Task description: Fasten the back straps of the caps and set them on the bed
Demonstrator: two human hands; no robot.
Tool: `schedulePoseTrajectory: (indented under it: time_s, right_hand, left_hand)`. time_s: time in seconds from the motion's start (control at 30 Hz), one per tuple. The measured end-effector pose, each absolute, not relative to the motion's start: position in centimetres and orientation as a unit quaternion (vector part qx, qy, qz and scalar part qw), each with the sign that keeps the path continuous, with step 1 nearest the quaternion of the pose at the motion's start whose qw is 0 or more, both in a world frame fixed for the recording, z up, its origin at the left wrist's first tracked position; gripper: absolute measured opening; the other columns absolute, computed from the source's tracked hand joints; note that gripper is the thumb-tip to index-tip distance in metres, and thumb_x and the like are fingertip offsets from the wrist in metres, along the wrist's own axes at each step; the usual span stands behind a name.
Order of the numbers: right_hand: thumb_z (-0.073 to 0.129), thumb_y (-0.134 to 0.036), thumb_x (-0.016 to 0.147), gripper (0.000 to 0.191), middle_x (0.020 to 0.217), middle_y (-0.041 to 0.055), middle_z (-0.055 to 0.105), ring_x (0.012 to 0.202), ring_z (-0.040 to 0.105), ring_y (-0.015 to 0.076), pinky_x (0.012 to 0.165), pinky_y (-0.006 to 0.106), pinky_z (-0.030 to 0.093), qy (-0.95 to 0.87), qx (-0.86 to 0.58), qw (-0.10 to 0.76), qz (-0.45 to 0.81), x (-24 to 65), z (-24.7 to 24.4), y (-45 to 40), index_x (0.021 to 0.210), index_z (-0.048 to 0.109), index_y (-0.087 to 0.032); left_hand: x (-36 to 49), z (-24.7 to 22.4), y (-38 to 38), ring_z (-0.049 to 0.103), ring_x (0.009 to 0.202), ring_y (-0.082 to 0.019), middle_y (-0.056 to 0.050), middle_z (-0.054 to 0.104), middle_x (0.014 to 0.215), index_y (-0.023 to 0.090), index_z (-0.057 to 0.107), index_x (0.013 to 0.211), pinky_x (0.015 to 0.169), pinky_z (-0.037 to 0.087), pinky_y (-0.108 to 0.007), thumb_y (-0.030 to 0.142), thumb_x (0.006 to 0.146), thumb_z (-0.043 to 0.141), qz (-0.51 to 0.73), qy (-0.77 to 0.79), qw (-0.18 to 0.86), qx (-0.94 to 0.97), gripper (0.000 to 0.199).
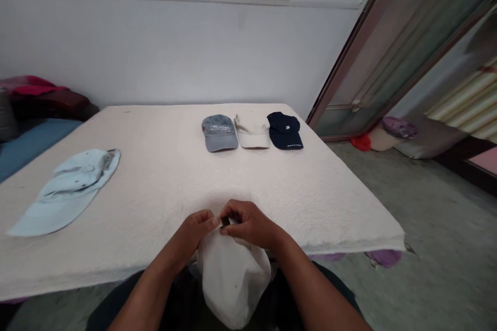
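Observation:
A white cap (235, 284) hangs over my lap at the table's front edge, its crown toward me. My left hand (196, 227) pinches the cap's upper edge between thumb and fingers. Close beside it, my right hand (250, 222) is curled and closed on the same edge, near a small dark part that I cannot make out. Farther back lie a grey cap (220, 133) with white lettering, a cream cap (253, 133) and a navy cap (285, 131), side by side in a row. Off to the left, a pale blue cap (70, 189) lies on its side.
The table (163, 176) bears a white textured cover and meets a white wall (174, 51). A blue seat (37, 137) with red cloth stands at left. To the right are a sliding door (373, 67), grey floor (435, 217) and a red item (361, 142).

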State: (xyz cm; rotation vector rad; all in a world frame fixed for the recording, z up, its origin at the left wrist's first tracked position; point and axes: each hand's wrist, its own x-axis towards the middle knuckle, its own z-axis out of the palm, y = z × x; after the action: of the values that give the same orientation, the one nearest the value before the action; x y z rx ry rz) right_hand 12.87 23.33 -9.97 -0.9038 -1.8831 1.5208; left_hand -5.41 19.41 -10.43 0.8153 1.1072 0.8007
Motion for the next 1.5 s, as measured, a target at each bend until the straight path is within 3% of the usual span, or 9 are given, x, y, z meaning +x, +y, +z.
schedulePoseTrajectory:
  time_s: [0.2,0.43,0.63,0.77,0.83,0.9,1.17,1.33,1.5]
  right_hand:
    - [0.067,-0.017,0.068,0.020,0.077,-0.0018,0.055,0.070,0.048,0.0106,0.065,0.024,0.038,-0.668,-0.316,0.278,0.614,13.0,-10.3,23.7,0.087,0.063,-0.019]
    - [0.061,-0.020,0.075,0.015,0.073,-0.0012,0.055,0.062,0.047,0.0086,0.057,0.022,0.038,-0.599,-0.321,0.259,0.686,13.3,-10.2,23.7,0.090,0.062,-0.018]
    - [0.065,-0.019,0.072,0.014,0.069,-0.0020,0.055,0.058,0.046,0.0073,0.056,0.021,0.038,-0.589,-0.311,0.254,0.701,13.0,-10.5,23.7,0.086,0.062,-0.016]
    - [0.066,-0.020,0.071,0.015,0.069,-0.0020,0.055,0.059,0.046,0.0072,0.056,0.021,0.038,-0.579,-0.301,0.252,0.714,13.1,-10.4,23.8,0.085,0.062,-0.016]
    - [0.067,-0.021,0.071,0.016,0.070,-0.0016,0.056,0.060,0.047,0.0076,0.057,0.022,0.038,-0.571,-0.294,0.244,0.727,13.1,-10.4,23.8,0.085,0.062,-0.016]
    - [0.068,-0.021,0.070,0.017,0.069,-0.0019,0.056,0.060,0.047,0.0075,0.057,0.022,0.038,-0.565,-0.286,0.237,0.737,13.1,-10.3,23.8,0.085,0.062,-0.016]
    - [0.066,-0.019,0.071,0.015,0.066,-0.0028,0.055,0.057,0.045,0.0065,0.053,0.020,0.037,-0.570,-0.300,0.235,0.728,12.7,-10.4,23.7,0.085,0.061,-0.016]
    - [0.064,-0.019,0.072,0.012,0.063,-0.0034,0.055,0.052,0.042,0.0057,0.050,0.019,0.035,-0.562,-0.299,0.228,0.737,12.7,-10.3,23.8,0.083,0.060,-0.016]
    - [0.062,-0.020,0.074,0.010,0.062,-0.0039,0.053,0.050,0.042,0.0055,0.049,0.019,0.035,-0.560,-0.300,0.227,0.738,12.6,-10.1,23.8,0.083,0.061,-0.016]
  left_hand:
    - [-5.7,-10.8,19.5,0.034,0.046,-0.006,0.007,0.043,0.054,0.018,0.046,0.066,0.045,0.021,-0.020,0.033,0.073,0.068,0.365,0.490,0.698,0.374,0.028]
    - [-5.2,-10.0,19.5,0.052,0.057,-0.011,-0.001,0.061,0.070,0.015,0.059,0.087,0.053,0.035,-0.022,0.034,0.073,0.068,0.338,0.506,0.715,0.343,0.026]
    - [-5.4,-9.7,19.0,0.049,0.052,-0.011,0.000,0.058,0.063,0.014,0.062,0.078,0.048,0.032,-0.022,0.041,0.078,0.061,0.342,0.498,0.716,0.349,0.027]
    - [-6.0,-9.8,19.0,0.056,0.061,-0.013,-0.002,0.064,0.076,0.016,0.064,0.087,0.055,0.038,-0.023,0.030,0.072,0.069,0.310,0.446,0.760,0.357,0.021]
    - [-6.3,-9.9,19.0,0.059,0.065,-0.015,-0.004,0.066,0.084,0.018,0.064,0.095,0.059,0.041,-0.025,0.023,0.069,0.072,0.295,0.441,0.765,0.365,0.028]
    - [-6.4,-10.1,19.0,0.059,0.063,-0.014,-0.004,0.067,0.081,0.018,0.064,0.098,0.058,0.041,-0.024,0.023,0.071,0.069,0.291,0.456,0.759,0.361,0.028]
    - [-6.2,-10.3,18.9,0.052,0.052,-0.010,-0.001,0.065,0.069,0.018,0.064,0.094,0.051,0.036,-0.021,0.020,0.071,0.067,0.306,0.482,0.748,0.338,0.023]
    - [-5.7,-9.9,19.0,0.051,0.058,-0.012,-0.001,0.062,0.070,0.017,0.065,0.081,0.055,0.038,-0.023,0.034,0.078,0.058,0.351,0.483,0.739,0.311,0.018]
    - [-5.5,-9.5,19.0,0.049,0.056,-0.012,0.000,0.059,0.066,0.018,0.063,0.073,0.054,0.037,-0.023,0.035,0.076,0.062,0.346,0.499,0.729,0.317,0.018]
